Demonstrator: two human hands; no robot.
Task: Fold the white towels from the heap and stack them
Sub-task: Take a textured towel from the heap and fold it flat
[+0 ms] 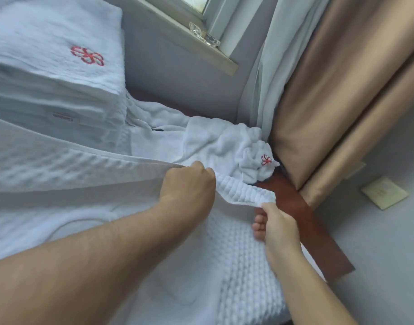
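At centre: left hand (187, 184) fisted on hem of white waffle-weave towel (245, 191); right hand (278, 228) pinches its corner. Towel draped over red-brown wooden surface (302, 219). Judged soft, light, limp; hold at corners. Behind left: folded white towel stack (55, 55); crumpled white heap (224, 141) beyond, crowding beige curtain (342, 90).

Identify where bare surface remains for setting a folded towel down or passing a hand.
The clearest bare patch is the strip of brown wood, bordered by the held towel, the tan curtain and its own right edge. The folded stack fills the left, the crumpled heap the middle; the left hand and right hand grip the towel in front.
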